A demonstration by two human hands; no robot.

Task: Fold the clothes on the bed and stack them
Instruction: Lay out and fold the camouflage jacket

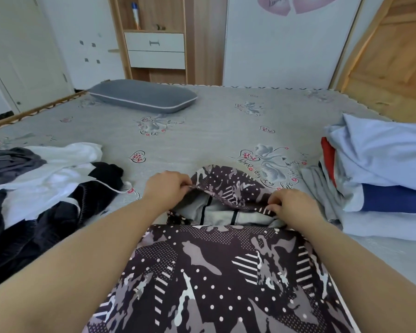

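Near edge of the bed (pixel 214 121), centre: one patterned garment (pixel 221 280), dark brown with grey camouflage shapes, white dots and striped patches, spread flat and running from the bottom of the view away from the person. Its far end is a hood-like flap (pixel 228 186) lifted off the sheet, showing a pale grey lining (pixel 216 212) with dark seams beneath.

Left hand (pixel 166 188): at the left edge of the flap, knuckles up, fingers curled and pinching the fabric rim. Forearm bare, extended from the lower left corner of the view, lying alongside the garment's left edge.

Right hand (pixel 291 205): at the right edge of the flap, slightly nearer the person than the left hand, fingers curled and pinching the striped rim. Forearm bare, extended from the lower right corner, crossing the garment's right edge.

Both hands sit at the far end of the garment, the raised flap stretched between them.

Left edge of the bed: loose heap of unfolded clothes (pixel 41 188), comprising grey, white and black pieces, with a white cord trailing toward the centre.

Right edge of the bed: stack of folded clothes (pixel 382 179), pale blue on top, with red, dark blue and grey layers showing at its side.

Far left part of the bed: one grey pillow (pixel 144 96) with a pale piped edge.

Bed covering: grey sheet printed with hearts and flowers.

Beyond the far edge: wooden cabinet with white drawers (pixel 155 50).
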